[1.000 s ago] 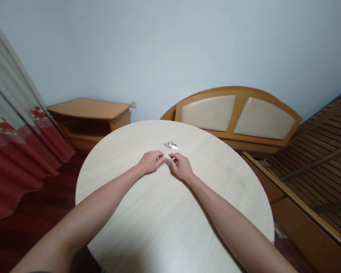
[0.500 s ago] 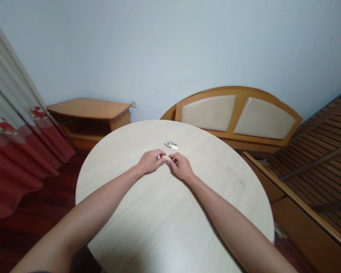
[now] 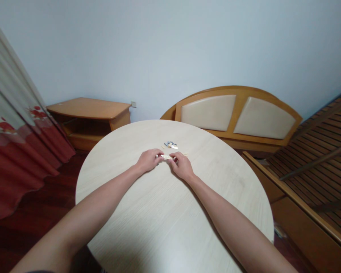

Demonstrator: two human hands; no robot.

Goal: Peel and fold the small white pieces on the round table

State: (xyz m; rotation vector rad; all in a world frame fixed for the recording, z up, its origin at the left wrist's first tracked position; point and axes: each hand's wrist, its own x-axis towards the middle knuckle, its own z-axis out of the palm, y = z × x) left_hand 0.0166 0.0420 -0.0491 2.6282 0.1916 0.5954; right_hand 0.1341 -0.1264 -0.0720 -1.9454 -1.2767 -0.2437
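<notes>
Between my two hands is a small, pale cream piece with a bumpy-looking top (image 3: 166,157), too small to name its kind. My left hand (image 3: 149,160) pinches its left end between thumb and fingers. The fingers of my right hand (image 3: 182,166) close on its right end. Just beyond the hands lies a little pile of small grey, dark and white parts (image 3: 169,144). A thin pale yellow strip (image 3: 185,154) rests on the table beside my right hand, partly hidden by it.
Under my arms is a round, light wood-grain table (image 3: 125,212). A wooden cabinet (image 3: 93,108) stands behind it at left, near a red and white curtain (image 3: 25,140). A padded headboard (image 3: 207,113) and slatted bed frame (image 3: 315,151) are at right.
The cream piece has turned a little, so its bumpy face shows brighter. My left hand has shifted slightly left; my right hand stays nearly in place.
</notes>
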